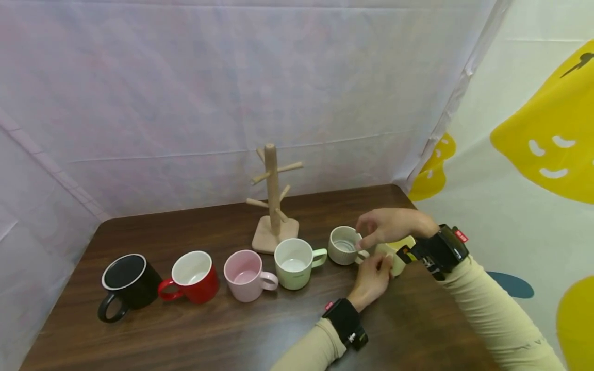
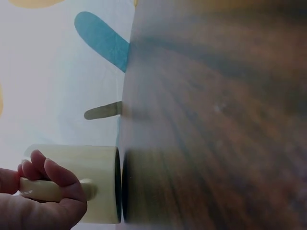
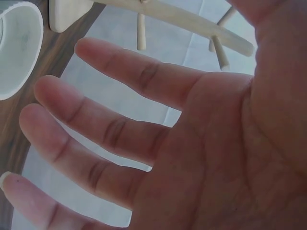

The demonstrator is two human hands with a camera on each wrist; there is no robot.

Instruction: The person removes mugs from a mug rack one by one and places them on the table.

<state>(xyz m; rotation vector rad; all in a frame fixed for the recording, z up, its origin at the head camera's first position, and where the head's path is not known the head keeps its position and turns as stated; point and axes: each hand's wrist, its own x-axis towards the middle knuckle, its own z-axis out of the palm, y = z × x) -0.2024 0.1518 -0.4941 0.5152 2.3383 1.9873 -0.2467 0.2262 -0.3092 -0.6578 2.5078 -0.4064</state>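
Note:
My left hand [image 1: 371, 281] pinches the handle of a pale yellow mug [image 2: 103, 203] at the right end of the table. In the left wrist view its fingers curl round that handle, and the mug stands upright on the tabletop. Above the mugs hovers my right hand [image 1: 392, 226], fingers spread and slightly bent, with nothing in the palm. Its fingertips overlap the rim of a small ribbed off-white mug [image 1: 343, 252] in the head view; the right wrist view has this off-white mug [image 3: 21, 52] just beyond the fingers.
A wooden mug tree [image 1: 273, 196] with bare pegs stands at the back middle. Left of the off-white mug are a light green mug [image 1: 292, 275], a pink mug [image 1: 243, 291], a red mug [image 1: 204, 286] and a black mug [image 1: 144, 286]. Curtains border the brown table [image 1: 223, 335].

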